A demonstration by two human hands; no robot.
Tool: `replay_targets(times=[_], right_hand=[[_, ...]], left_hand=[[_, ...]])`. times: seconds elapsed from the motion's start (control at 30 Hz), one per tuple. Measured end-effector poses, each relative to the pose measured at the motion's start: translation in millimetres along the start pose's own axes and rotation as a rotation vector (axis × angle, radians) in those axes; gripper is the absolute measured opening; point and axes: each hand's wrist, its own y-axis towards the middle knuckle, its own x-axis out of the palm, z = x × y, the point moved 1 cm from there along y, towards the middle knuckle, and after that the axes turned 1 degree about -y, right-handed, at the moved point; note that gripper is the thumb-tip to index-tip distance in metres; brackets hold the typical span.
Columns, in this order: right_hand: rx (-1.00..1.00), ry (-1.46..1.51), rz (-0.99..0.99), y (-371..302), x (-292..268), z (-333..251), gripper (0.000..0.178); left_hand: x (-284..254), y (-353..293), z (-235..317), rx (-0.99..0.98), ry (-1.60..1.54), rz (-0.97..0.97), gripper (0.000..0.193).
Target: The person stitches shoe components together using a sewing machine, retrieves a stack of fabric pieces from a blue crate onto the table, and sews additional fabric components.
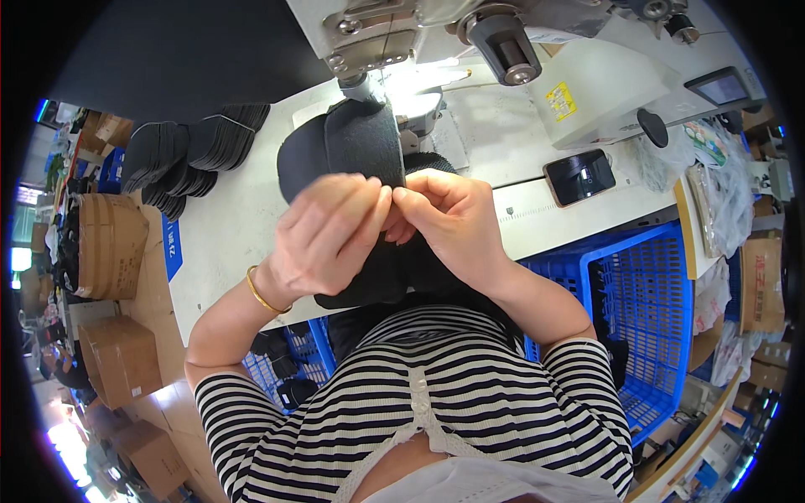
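A black fabric cap (360,144) lies on the white table under the needle end of a sewing machine (356,80). More of its black cloth hangs over the table's front edge, beneath my wrists. My left hand (329,230), with a gold bangle at the wrist, is closed, fingertips pinched at the cap's near edge. Right beside it my right hand (457,220) is closed too, thumb and fingers pinching the same edge. The tips of both hands almost meet. Whatever fine thing might lie between them is too small to make out.
Bundled stacks of dark curved pieces (189,151) sit at the table's left. A phone (579,177) lies to the right, near plastic bags (708,189). Blue baskets (641,310) stand below the table edge. Cardboard boxes (119,360) are on the floor at left.
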Motion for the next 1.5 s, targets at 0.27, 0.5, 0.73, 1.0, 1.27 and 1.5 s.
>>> replay_targets(times=[0.27,0.5,0.73,1.0,1.27,1.5], right_hand=[[-0.036,0.034,0.060,17,-3,-3,0.019],[-0.115,0.034,0.052,37,-8,0,0.020],[-0.093,0.100,0.060,38,-9,1,0.018],[-0.091,0.051,0.011,28,-13,3,0.018],[-0.057,0.058,-0.020,25,-19,6,0.017],[-0.082,-0.023,-0.005,27,1,5,0.021]], left_hand=[[20,2,-15,-0.018,0.097,0.080,0.035],[27,7,-28,-0.060,0.095,0.074,0.031],[36,7,-51,-0.060,0.075,0.085,0.035],[40,11,-52,-0.118,0.105,0.060,0.032],[43,-8,-76,-0.070,0.108,0.078,0.034],[2,0,-70,0.055,0.084,-0.041,0.038]])
